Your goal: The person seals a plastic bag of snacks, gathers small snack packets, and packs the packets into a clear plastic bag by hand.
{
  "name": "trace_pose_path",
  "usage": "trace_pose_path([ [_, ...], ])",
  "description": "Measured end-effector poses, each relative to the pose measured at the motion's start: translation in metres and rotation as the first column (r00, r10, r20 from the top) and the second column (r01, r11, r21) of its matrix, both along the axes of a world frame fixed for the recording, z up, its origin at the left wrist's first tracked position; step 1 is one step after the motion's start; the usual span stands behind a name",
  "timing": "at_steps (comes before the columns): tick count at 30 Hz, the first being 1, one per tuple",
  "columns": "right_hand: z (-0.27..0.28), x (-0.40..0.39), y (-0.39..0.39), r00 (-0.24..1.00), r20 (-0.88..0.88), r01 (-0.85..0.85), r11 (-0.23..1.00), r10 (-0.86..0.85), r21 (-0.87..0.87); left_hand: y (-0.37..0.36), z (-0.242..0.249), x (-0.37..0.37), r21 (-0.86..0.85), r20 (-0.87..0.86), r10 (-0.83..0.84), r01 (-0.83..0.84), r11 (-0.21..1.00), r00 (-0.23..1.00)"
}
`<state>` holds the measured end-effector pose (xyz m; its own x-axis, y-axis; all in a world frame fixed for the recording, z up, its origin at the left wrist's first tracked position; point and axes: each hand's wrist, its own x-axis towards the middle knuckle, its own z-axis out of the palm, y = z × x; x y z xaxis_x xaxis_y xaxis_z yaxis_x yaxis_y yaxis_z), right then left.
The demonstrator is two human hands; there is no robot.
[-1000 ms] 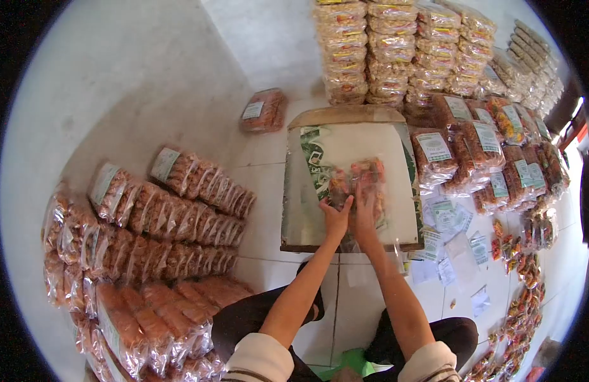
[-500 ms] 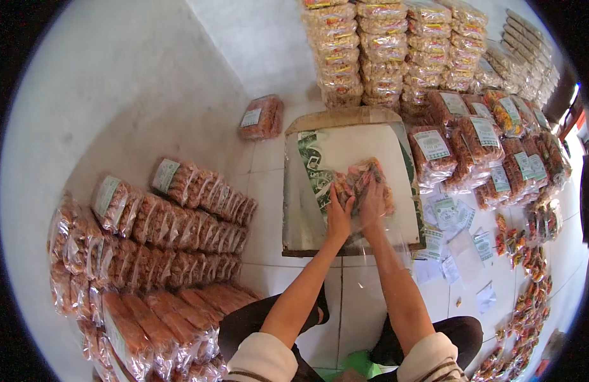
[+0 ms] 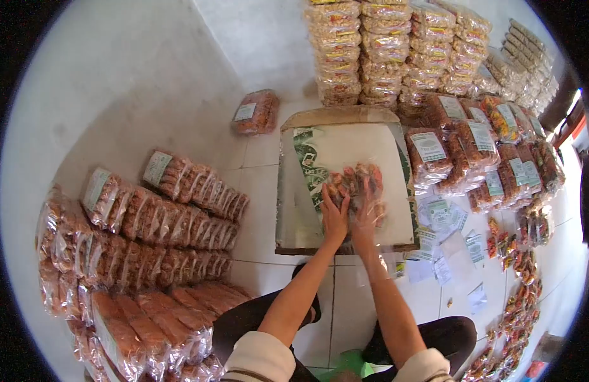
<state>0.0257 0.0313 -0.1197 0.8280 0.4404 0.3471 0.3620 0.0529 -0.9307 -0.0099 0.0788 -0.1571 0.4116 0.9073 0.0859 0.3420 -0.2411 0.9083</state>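
A clear plastic bag of reddish-orange, colourful snack pieces (image 3: 351, 181) lies on the white top (image 3: 358, 140) of a low stand in front of me. My left hand (image 3: 334, 219) grips its left side, thumb toward the middle and fingers bent over the pieces. On the right side, my right hand (image 3: 365, 213) presses in with fingers pointing away from me; it is slightly blurred. Loose film (image 3: 386, 256) from the bag trails near my right wrist, over the stand's front edge. The palms' undersides are hidden.
Rows of packed brown snack bags (image 3: 161, 223) stand left, and one pack (image 3: 255, 112) lies beyond. Tall stacks of pale packs (image 3: 336, 57) rise behind. Labelled bags (image 3: 428, 153), loose paper labels (image 3: 456, 245) and a line of small colourful packs (image 3: 520, 305) are right.
Both hands have shifted slightly left and toward me on the bag. The snack pieces look more spread and flatter between them. The whole view has moved a little.
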Motion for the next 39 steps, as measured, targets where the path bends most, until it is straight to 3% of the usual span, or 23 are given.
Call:
trace_pose_path([
  [1,-0.006,-0.006,-0.016,0.984,0.167,0.083,0.983,-0.056,-0.162,0.0,0.001,0.001,0.036,0.026,0.035,-0.036,0.999,0.999],
  [2,-0.021,-0.003,-0.035,0.994,0.094,-0.032,0.968,0.057,-0.249,0.0,-0.001,0.003,0.074,0.052,0.069,-0.073,0.995,0.996],
  [3,-0.029,-0.009,-0.053,0.993,0.101,-0.028,0.966,0.055,-0.255,0.003,-0.01,0.006,0.201,0.029,0.104,-0.107,0.974,0.994],
  [4,-0.035,-0.017,-0.071,0.973,0.213,-0.002,0.928,0.088,-0.373,0.001,-0.006,0.006,0.196,0.032,0.099,-0.104,0.975,0.995],
  [5,-0.039,-0.021,-0.081,0.94,0.314,0.038,0.876,0.132,-0.481,-0.001,-0.002,0.004,0.085,0.061,0.107,-0.111,0.99,0.992],
  [7,-0.039,-0.02,-0.085,0.919,0.386,0.138,0.859,0.074,-0.493,-0.002,-0.007,0.001,-0.027,0.087,0.114,-0.112,0.993,0.99],
  [9,-0.033,-0.02,-0.084,0.887,0.461,0.234,0.841,0.02,-0.487,0.004,-0.014,0.002,-0.297,0.192,0.169,-0.107,0.949,0.967],
  [11,-0.022,-0.019,-0.08,0.833,0.533,0.455,0.736,-0.151,-0.502,0.006,-0.025,0.002,-0.274,0.213,0.188,-0.126,0.954,0.959],
  [12,-0.021,-0.018,-0.082,0.831,0.535,0.456,0.738,-0.152,-0.498,0.005,-0.023,0.002,-0.256,0.228,0.207,-0.147,0.956,0.952],
  [14,-0.021,-0.013,-0.089,0.921,0.389,0.251,0.78,-0.01,-0.573,0.004,-0.02,0.0,-0.354,0.2,0.213,-0.133,0.926,0.956],
  [15,-0.022,-0.009,-0.091,0.921,0.39,0.251,0.781,-0.009,-0.573,0.002,-0.016,-0.002,-0.451,0.169,0.216,-0.12,0.885,0.962],
  [18,-0.034,0.0,-0.088,0.968,0.242,0.083,0.837,0.06,-0.541,-0.003,-0.008,-0.005,-0.492,0.145,0.223,-0.125,0.862,0.964],
  [20,-0.047,0.002,-0.082,0.993,-0.043,-0.117,0.971,0.11,-0.209,-0.005,-0.005,-0.005,-0.435,0.112,0.222,-0.153,0.887,0.969],
  [21,-0.041,0.001,-0.082,0.993,-0.045,-0.117,0.971,0.11,-0.208,-0.005,-0.004,-0.005,-0.375,0.079,0.222,-0.178,0.91,0.972],
  [22,-0.028,-0.002,-0.081,0.966,-0.203,-0.214,0.94,0.162,-0.265,-0.004,-0.011,-0.003,-0.373,0.077,0.222,-0.179,0.91,0.972],
  [23,-0.021,-0.005,-0.079,0.911,-0.361,-0.316,0.899,0.199,-0.303,-0.003,-0.017,-0.001,-0.4,0.208,0.249,-0.15,0.904,0.946],
  [24,-0.02,-0.009,-0.076,0.909,-0.365,-0.317,0.9,0.2,-0.298,-0.004,-0.014,0.0,-0.423,0.335,0.276,-0.118,0.898,0.901],
  [26,-0.02,-0.015,-0.073,0.954,-0.115,-0.294,0.933,0.275,-0.207,-0.006,-0.01,0.001,-0.532,0.396,0.315,-0.064,0.844,0.862],
  [30,-0.025,-0.009,-0.061,0.921,-0.256,-0.353,0.906,0.294,-0.231,-0.011,-0.01,0.008,-0.715,0.52,0.412,0.118,0.689,0.748],
  [31,-0.025,-0.006,-0.053,0.927,-0.23,-0.346,0.912,0.297,-0.218,-0.013,-0.013,0.008,-0.714,0.518,0.411,0.114,0.691,0.75],
  [33,-0.033,-0.001,-0.04,0.932,-0.203,-0.341,0.919,0.301,-0.2,-0.015,-0.017,0.008,-0.567,0.55,0.175,0.212,0.796,0.817],
  [37,-0.035,0.007,-0.031,0.948,-0.147,-0.314,0.907,0.283,-0.28,-0.023,0.0,0.013,-0.549,0.536,0.233,0.125,0.827,0.811],
  [39,-0.034,0.008,-0.033,0.953,-0.14,-0.303,0.884,0.27,-0.355,-0.021,0.008,0.011,-0.643,0.541,0.27,0.185,0.743,0.796],
])
